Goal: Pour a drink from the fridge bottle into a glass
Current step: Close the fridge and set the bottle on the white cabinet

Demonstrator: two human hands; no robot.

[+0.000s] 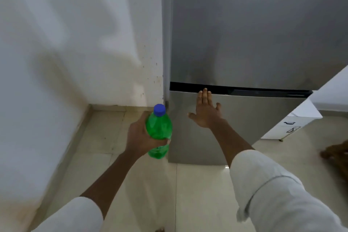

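Left hand (140, 135) grips green bottle (159, 130); right hand (206, 112) seemingly flat on fridge (254, 34)

Brushed matt metal fridge (254, 34), translucent green plastic bottle (159, 130), glossy smooth floor tiles (203, 194), white cloth sleeves (273, 190)

We observe a pale tiled floor (197, 194). Standing directly on it are a grey fridge (244, 43), set against the white wall, and to its right a white cabinet (293, 124) on short feet. A brown object (337, 154) lies at the right edge, unidentifiable.
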